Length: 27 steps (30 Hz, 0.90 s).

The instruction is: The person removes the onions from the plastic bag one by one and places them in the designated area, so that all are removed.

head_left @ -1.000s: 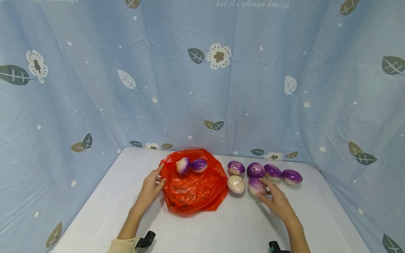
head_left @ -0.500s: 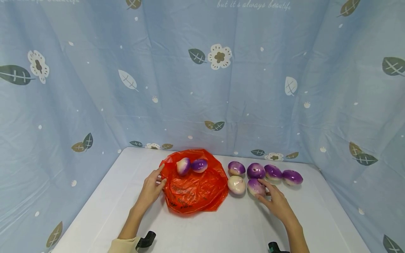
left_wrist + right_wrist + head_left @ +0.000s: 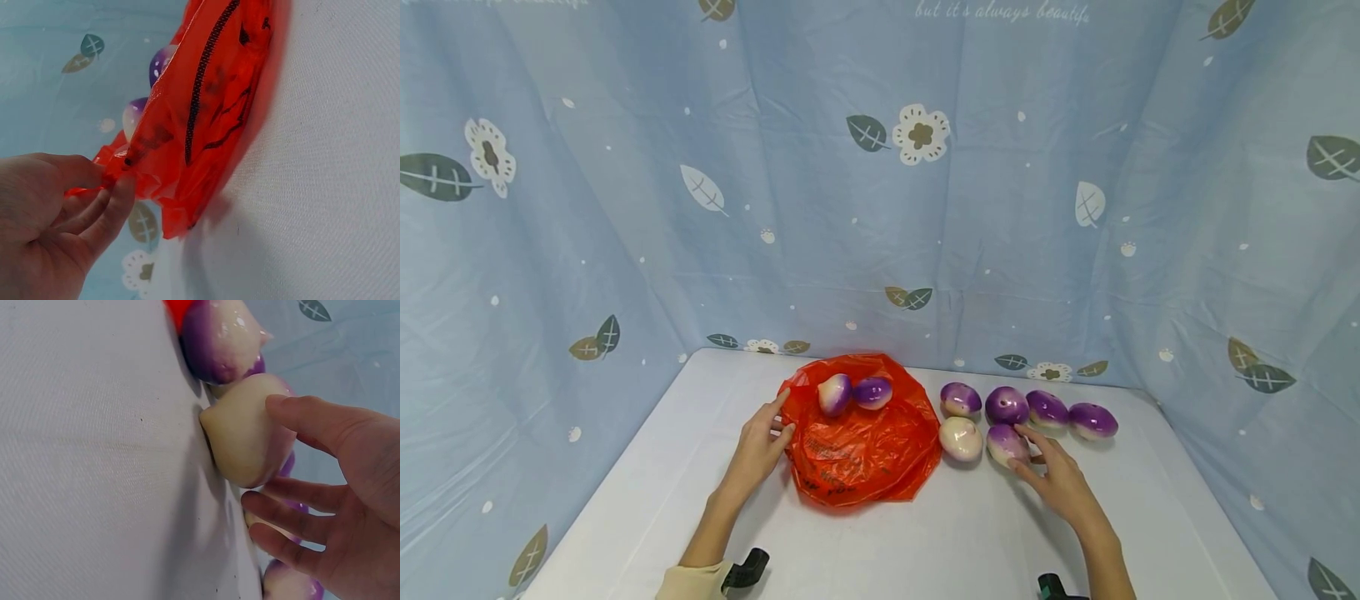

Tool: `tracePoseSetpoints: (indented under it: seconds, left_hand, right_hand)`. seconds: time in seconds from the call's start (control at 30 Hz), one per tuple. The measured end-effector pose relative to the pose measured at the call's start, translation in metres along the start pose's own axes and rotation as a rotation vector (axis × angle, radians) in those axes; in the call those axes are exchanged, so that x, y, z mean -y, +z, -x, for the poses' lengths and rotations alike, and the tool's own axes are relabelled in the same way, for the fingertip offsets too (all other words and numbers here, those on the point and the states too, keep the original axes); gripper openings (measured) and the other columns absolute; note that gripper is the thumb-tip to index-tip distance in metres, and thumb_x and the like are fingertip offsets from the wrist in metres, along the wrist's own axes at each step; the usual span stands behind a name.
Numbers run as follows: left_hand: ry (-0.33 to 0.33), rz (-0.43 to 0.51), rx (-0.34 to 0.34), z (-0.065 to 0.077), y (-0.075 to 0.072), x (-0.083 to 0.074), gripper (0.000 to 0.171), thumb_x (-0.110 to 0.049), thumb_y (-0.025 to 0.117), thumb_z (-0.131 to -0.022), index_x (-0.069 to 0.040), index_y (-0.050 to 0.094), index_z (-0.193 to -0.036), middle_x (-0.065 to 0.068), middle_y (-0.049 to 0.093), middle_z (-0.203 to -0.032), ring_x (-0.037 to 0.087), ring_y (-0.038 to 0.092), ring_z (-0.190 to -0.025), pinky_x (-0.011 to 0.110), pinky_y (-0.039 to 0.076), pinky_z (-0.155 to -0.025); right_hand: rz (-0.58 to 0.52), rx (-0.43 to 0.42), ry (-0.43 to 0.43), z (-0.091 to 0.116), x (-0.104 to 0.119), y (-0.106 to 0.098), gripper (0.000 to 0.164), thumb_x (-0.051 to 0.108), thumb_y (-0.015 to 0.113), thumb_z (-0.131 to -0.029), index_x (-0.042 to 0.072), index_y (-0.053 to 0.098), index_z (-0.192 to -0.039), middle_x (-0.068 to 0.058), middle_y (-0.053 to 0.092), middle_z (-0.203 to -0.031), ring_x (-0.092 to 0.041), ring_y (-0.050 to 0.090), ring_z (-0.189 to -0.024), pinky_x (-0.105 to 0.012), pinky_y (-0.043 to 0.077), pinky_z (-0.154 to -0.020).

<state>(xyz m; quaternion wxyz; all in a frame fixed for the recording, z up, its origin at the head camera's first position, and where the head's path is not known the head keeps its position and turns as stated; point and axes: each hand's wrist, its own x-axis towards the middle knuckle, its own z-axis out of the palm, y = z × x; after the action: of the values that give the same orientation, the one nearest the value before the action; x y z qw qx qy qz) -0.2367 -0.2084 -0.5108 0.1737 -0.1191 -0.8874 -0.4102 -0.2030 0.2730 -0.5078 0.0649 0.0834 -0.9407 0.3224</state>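
Note:
At the left edge of a red plastic bag (image 3: 872,454), my left hand (image 3: 757,446) pinches the plastic between thumb and fingers. In the left wrist view the pinched rim (image 3: 115,167) shows up close. Two purple-and-white turnips (image 3: 834,394) lie at the back of the bag. My right hand (image 3: 1056,479) holds a purple-and-white turnip (image 3: 1006,444) that stays on the table, its thumb on the near side and fingers round the far side. In the right wrist view that turnip (image 3: 244,431) shows its pale, pointed end.
A whiter turnip (image 3: 960,439) sits between the bag and the held turnip. Behind stands a row of several purple turnips (image 3: 1006,405). The white table (image 3: 895,550) meets a blue patterned curtain (image 3: 820,208) at the back and sides.

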Motion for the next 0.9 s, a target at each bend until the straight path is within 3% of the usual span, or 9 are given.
tracePoseSetpoints:
  seconds: [0.6,0.9]
  left_hand:
    - [-0.013,0.008,-0.002,-0.001,-0.001,-0.002,0.062,0.004,0.068,-0.086,0.0,0.046,-0.144,0.018,0.063,-0.105,0.025,0.07,-0.082,0.027,0.061,-0.065]
    - [-0.024,0.004,0.008,0.0,-0.002,-0.002,0.062,0.003,0.068,-0.086,0.0,0.045,-0.145,0.018,0.063,-0.107,0.025,0.069,-0.083,0.029,0.061,-0.067]
  right_hand:
    - [-0.023,-0.011,0.013,0.001,0.002,-0.007,0.058,0.026,0.071,-0.09,0.016,0.048,-0.142,-0.026,0.051,-0.137,-0.041,0.067,-0.1,-0.043,0.06,-0.07]
    - [-0.004,-0.017,0.002,0.001,0.004,-0.01,0.058,0.026,0.071,-0.09,0.016,0.048,-0.143,-0.026,0.048,-0.141,-0.042,0.067,-0.101,-0.049,0.059,-0.073]
